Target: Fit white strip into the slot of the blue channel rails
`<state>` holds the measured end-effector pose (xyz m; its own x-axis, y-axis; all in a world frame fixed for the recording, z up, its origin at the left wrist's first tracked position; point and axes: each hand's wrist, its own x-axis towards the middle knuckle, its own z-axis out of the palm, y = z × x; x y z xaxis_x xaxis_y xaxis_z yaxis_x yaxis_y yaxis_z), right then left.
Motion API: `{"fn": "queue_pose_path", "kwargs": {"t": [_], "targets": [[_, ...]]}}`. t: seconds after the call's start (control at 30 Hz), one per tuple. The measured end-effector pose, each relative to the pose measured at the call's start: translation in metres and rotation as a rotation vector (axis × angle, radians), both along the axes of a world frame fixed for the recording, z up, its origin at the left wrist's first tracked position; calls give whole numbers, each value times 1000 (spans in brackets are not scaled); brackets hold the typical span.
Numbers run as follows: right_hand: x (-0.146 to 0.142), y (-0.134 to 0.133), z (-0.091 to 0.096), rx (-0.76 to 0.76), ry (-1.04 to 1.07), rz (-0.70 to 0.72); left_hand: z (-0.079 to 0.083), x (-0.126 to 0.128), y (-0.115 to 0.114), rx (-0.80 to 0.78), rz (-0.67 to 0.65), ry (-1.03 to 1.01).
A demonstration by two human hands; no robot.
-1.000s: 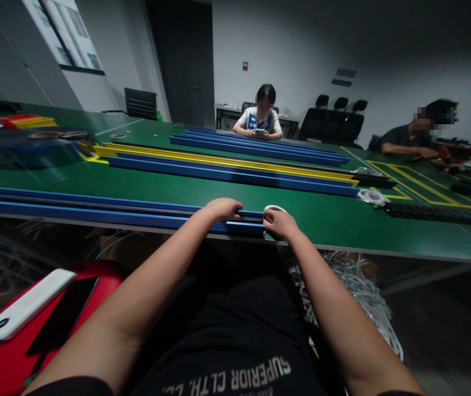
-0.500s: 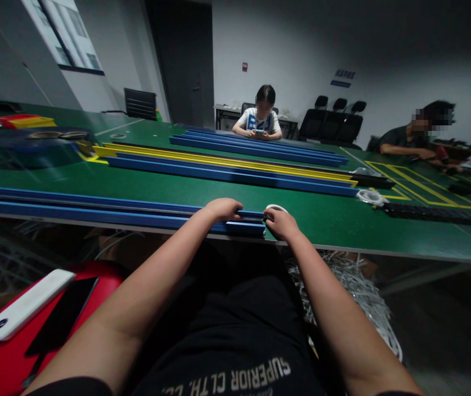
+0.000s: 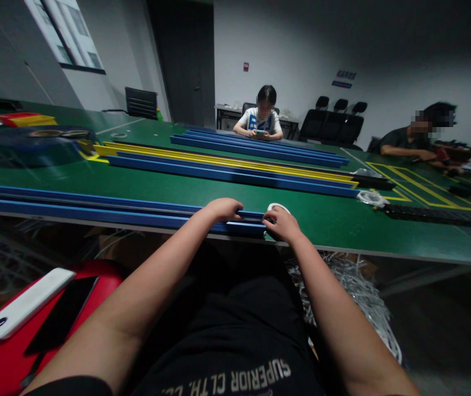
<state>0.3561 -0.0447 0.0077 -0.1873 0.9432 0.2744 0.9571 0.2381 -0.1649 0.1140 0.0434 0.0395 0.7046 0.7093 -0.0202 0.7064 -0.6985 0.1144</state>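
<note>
Two long blue channel-shaped rails (image 3: 144,207) lie side by side along the near edge of the green table. Close to their right end, my left hand (image 3: 223,209) is closed over the rail, its fingertips curled into the channel. My right hand (image 3: 283,223) is at the rails' right end, with thumb and fingers drawn together in a pinch. What sits between those fingers is too small and dark to make out. Just behind this hand, partly covered by it, is a white ring-shaped roll (image 3: 277,207).
More blue rails (image 3: 235,175) and yellow rails (image 3: 227,160) lie across the table's middle. A large wrapped roll (image 3: 39,147) stands left, a clear coil (image 3: 372,198) right. Two people sit beyond. A red seat (image 3: 95,269) holds a white device (image 3: 29,303). Silvery strips (image 3: 354,297) hang below.
My right hand has shifted slightly right and its fingers have changed position a little. The white roll behind it also sits slightly farther right. My left hand stays on the rail.
</note>
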Motion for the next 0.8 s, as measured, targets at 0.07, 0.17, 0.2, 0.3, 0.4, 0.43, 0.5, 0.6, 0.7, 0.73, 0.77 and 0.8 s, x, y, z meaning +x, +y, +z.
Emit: {"fn": "queue_pose_path", "kwargs": {"t": [0.07,0.17,0.2,0.3,0.4,0.43,0.5,0.6,0.7,0.73,0.77,0.8], "targets": [[0,1,0,-4,-6,10,1,0,0,-10,6,3],[-1,2,-1,-1,-22,26,1,1,0,-16,7,7],[-1,2,-1,0,-32,29,1,1,0,-14,3,6],[-3,2,-2,-6,-78,33,-1,1,2,0,-7,13],[-4,3,-2,-26,-124,30,-3,2,4,5,-7,24],[-5,4,-2,-35,-136,23,-4,2,4,6,-6,25],[-6,5,-2,-52,-155,5,-5,2,5,7,-7,23],[-7,7,-3,-55,-173,-7,-5,3,5,9,-12,27],[-7,9,-4,-52,-184,8,-6,3,5,16,-22,30],[-7,10,-4,-53,-189,13,-6,3,5,18,-26,29],[-7,11,-5,-55,-195,16,-6,4,5,19,-30,29],[-7,12,-5,-55,-202,14,-6,4,5,19,-31,30]]}}
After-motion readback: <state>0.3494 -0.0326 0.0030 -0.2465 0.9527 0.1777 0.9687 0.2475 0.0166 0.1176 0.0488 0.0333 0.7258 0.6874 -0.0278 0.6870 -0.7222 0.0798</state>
